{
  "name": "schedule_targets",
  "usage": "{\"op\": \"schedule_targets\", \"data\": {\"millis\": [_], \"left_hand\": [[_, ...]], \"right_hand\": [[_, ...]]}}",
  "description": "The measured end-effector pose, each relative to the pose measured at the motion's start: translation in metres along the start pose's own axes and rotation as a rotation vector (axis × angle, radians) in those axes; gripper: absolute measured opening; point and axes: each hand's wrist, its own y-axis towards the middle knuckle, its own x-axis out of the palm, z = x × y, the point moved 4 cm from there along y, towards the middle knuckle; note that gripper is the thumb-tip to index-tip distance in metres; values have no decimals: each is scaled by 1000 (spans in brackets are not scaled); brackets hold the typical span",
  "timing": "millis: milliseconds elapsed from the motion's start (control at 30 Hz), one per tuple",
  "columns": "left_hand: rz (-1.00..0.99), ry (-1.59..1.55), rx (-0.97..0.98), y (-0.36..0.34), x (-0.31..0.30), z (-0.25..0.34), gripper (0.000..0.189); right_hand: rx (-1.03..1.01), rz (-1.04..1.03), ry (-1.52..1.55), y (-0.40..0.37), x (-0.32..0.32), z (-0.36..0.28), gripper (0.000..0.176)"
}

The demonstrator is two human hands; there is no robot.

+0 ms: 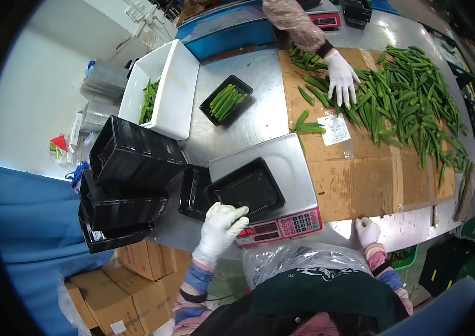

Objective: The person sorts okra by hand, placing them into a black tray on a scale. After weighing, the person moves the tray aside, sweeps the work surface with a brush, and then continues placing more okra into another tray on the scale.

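Pinching the near-left rim of the empty black tray, set on the scale, with the gloved left hand. Resting the right hand by the near cardboard edge; fingers partly hidden, grip unclear.

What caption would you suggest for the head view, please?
White-gloved left hand touches an empty black plastic tray on a grey digital scale.

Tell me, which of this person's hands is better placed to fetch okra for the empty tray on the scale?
Probably the right hand: it rests empty at the table edge beside the cardboard that carries the okra. The left hand is touching the black tray on the scale, farther from the pile.
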Motion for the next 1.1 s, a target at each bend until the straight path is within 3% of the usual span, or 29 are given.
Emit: {"op": "schedule_targets", "data": {"millis": [100, 167, 233, 300, 367, 467, 567, 700, 900, 1033, 1100], "left_hand": [[-9, -400, -253, 51, -27, -12, 18], [48, -470, -322, 100, -33, -36, 20], [55, -289, -183, 161, -29, -77, 24], [1, -516, -336, 219, -7, -129, 27], [-24, -545, -364, 269, 24, -190, 29], [170, -253, -226, 314, 82, -287, 25], [202, 227, -303, 327, 75, -285, 21], [344, 206, -316, 326, 72, -276, 15], [395, 60, -327, 332, 70, -288, 18], [255, 179, -132, 344, 72, -287, 22], [176, 168, -171, 349, 71, -286, 26]], "right_hand": [[-2, -41, -23, 0, 1, 1, 33], [-97, 43, -7, 0, 1, 0, 29], [-108, 43, 29, 1, -5, -5, 30], [-118, 75, 38, 1, -4, -5, 33], [-98, 57, 30, 1, -5, -5, 35], [-80, 35, 12, 2, -7, -6, 37], [-71, 15, 31, 2, -7, -5, 38], [-37, -44, 15, 5, -13, -11, 37], [-73, -27, 41, 5, -11, -8, 37], [-74, -11, 31, 3, -8, -6, 36], [-64, -12, 37, 3, -7, -6, 36]]}}
